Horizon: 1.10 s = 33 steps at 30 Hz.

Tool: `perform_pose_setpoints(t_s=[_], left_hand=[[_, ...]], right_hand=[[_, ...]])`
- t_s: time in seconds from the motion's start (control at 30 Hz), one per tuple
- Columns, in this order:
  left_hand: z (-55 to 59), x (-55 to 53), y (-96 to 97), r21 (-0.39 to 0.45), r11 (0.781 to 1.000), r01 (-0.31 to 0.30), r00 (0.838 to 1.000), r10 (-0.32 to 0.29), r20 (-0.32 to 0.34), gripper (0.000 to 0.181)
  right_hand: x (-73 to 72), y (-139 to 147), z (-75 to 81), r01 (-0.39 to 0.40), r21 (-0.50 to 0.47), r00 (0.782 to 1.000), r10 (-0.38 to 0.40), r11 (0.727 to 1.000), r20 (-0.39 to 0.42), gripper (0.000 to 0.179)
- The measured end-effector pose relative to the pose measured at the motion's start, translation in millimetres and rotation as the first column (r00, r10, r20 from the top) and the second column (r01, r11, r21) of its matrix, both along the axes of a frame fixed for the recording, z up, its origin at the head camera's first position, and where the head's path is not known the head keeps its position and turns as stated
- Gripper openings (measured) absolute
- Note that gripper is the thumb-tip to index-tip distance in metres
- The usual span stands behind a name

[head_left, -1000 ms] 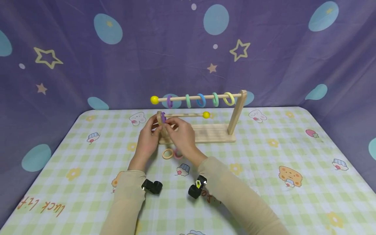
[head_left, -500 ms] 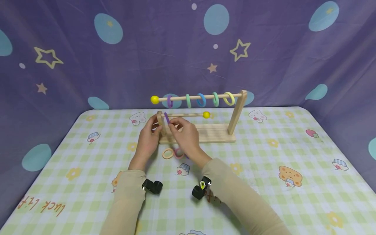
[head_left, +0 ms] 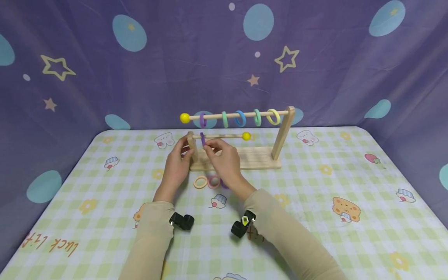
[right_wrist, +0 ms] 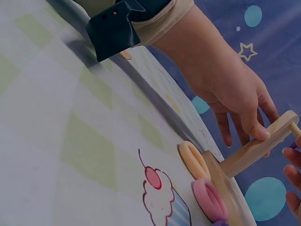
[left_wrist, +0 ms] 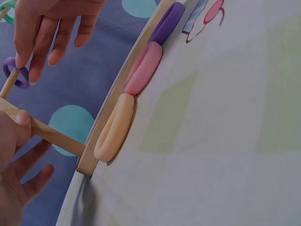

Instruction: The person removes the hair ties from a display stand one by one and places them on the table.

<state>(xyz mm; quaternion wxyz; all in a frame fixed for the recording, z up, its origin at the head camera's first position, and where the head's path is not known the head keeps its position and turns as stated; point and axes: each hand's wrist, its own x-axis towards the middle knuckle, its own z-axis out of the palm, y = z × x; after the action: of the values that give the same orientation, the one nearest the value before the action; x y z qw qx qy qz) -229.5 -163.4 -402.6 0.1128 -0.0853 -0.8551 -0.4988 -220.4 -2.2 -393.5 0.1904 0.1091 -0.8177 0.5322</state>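
A wooden ring stand [head_left: 259, 157] has a short left post [head_left: 191, 143] and a lower rod [head_left: 224, 136] with a yellow ball end. My left hand [head_left: 177, 165] grips that short post, thumb on its near side in the right wrist view. On the lower rod hangs a purple ring [head_left: 202, 138], pinched between thumb and fingers of my right hand [head_left: 225, 161]. The left wrist view shows the rod passing through this purple ring [left_wrist: 22, 84]. Before the base lie a peach ring [left_wrist: 126, 120], a pink ring [left_wrist: 153, 63] and another purple ring [left_wrist: 173, 21].
The upper rod [head_left: 213, 116], on the tall right post [head_left: 282, 134], carries several rings, among them a blue ring [head_left: 238, 120] and a yellow ring [head_left: 277, 118]. A checked cloth [head_left: 301, 249] covers the table. A purple curtain [head_left: 210, 70] hangs behind it.
My right hand has drawn the purple ring rightward along the lower rod, away from the short post. The left hand keeps its grip on the post.
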Motion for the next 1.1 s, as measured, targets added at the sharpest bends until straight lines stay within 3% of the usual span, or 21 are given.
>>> perform_pose_setpoints(t_s=[1.1], left_hand=[[-0.3,0.9,0.4,-0.009,1.000,-0.011,1.000,0.011,-0.007,0.048]], right_hand=[[4.6,40,-0.5,0.030,-0.034,0.999,-0.032,0.999,-0.041,0.011]])
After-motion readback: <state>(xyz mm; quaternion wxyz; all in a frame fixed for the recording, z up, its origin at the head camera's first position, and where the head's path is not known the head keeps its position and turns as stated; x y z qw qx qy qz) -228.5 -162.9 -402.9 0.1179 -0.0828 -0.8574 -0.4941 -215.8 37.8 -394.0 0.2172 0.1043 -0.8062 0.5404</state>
